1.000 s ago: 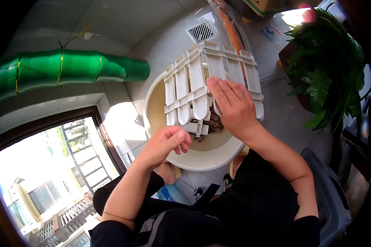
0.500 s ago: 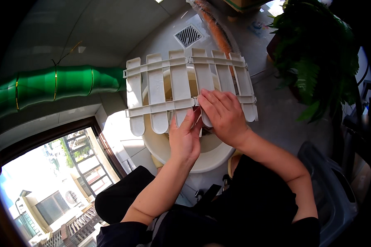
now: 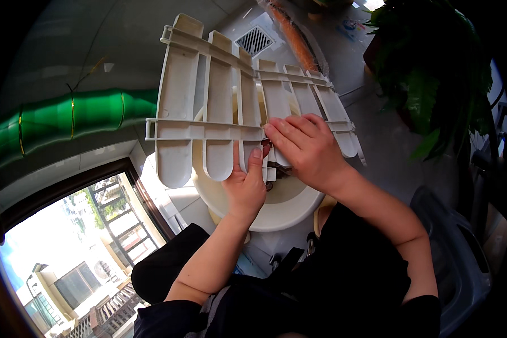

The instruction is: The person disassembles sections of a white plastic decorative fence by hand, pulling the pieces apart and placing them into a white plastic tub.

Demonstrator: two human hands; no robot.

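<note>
Overhead, from the head camera, a person held a white plastic picket fence panel up across the centre and upper half of the frame, its rounded slat tips pointing toward the lower edge. A second, joined fence section angled off to the right of it, toward the upper right. The left hand came up from below the middle of the frame, thumb pressed against the lower end of a slat and the other fingers hidden behind the panel, so it gripped the panel at the spot where the two sections met. The right hand, just right of centre, lay over the second section with fingers close together and flat, their tips pressing on the cross rail at the join, nearly touching the left thumb. Beneath both hands sat a round cream-coloured tub, partly covered by the fence. A green corrugated pipe ran along the left of the frame, a floor drain grate showed at the top, and a leafy green plant filled the upper right. A grey plastic stool stood at the lower right.
</note>
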